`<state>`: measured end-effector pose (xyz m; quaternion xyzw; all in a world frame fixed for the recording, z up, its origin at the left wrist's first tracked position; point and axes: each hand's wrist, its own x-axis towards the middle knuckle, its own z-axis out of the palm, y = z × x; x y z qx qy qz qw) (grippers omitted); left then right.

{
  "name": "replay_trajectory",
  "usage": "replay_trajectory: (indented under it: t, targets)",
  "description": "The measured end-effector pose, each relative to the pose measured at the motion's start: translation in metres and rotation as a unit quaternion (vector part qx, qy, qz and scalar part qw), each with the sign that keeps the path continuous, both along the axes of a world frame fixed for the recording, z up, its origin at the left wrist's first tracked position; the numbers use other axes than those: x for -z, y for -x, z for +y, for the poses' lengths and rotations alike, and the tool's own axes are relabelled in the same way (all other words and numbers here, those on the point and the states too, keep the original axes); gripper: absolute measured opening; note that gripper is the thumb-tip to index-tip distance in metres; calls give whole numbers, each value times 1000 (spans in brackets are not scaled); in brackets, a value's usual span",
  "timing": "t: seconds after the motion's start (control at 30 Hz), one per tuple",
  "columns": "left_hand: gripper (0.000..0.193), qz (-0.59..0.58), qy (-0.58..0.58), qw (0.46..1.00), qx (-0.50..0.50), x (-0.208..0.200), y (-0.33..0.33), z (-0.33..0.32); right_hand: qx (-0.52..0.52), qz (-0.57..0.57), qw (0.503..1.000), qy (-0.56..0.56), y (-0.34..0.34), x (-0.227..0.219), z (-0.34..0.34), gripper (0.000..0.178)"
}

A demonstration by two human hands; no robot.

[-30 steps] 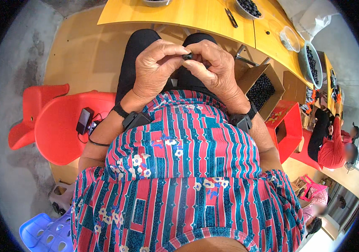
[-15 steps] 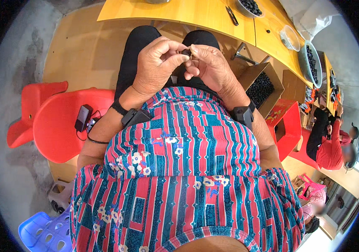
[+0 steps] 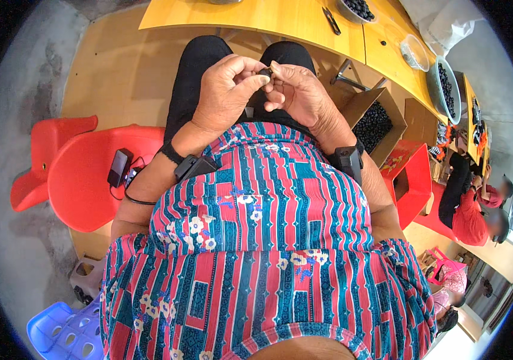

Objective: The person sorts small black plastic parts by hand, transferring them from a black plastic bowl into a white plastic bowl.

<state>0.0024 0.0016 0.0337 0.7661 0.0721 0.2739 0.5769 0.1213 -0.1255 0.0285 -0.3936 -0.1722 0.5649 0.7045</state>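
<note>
Above my lap, both hands meet over a small round black piece (image 3: 265, 72). My left hand (image 3: 226, 90) is closed, pinching the piece between thumb and forefinger. Thumb and fingertips of my right hand (image 3: 298, 93) are pressed together at the piece's right side, the other fingers curled below. What exactly the right fingertips grip is too small to make out. Right of my knees, a cardboard box (image 3: 401, 123) holds many similar small black pieces (image 3: 372, 127).
A yellow table (image 3: 256, 16) stands ahead, bearing a black snipping tool (image 3: 331, 21), a clear bowl (image 3: 414, 53) and a basin (image 3: 457, 99) of black pieces. Red chairs (image 3: 82, 186) stand at my left, a red stool (image 3: 412, 180) at my right. Other people (image 3: 469, 222) sit farther right.
Both hands stay together at nearly the same place; the black piece and fingertips have shifted only slightly. A person at the far right has moved their arms.
</note>
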Motion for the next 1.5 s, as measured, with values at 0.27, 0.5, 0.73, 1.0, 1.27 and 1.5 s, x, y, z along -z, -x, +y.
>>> replay_trajectory:
  t: [0.27, 0.5, 0.73, 1.0, 1.27, 1.5]
  targets:
    - [11, 12, -36, 999, 8, 0, -1, 4, -8, -37, 999, 37, -6, 1, -2, 27]
    - [13, 21, -34, 999, 2, -1, -1, 2, 129, -225, 965, 43, 1, -9, -2, 11]
    - [18, 67, 87, 993, 38, 4, 0, 1, 186, -462, 867, 18, 3, -7, 0, 7]
    - [18, 69, 159, 984, 51, 7, -1, 0, 185, -493, 850, 12, 4, -10, 0, 7]
    - [13, 43, 106, 993, 25, 6, -1, -1, 132, -214, 968, 18, -2, 0, 0, 6]
    - [12, -17, 30, 999, 5, 8, -2, -1, 37, -72, 997, 20, -3, -4, -2, 19]
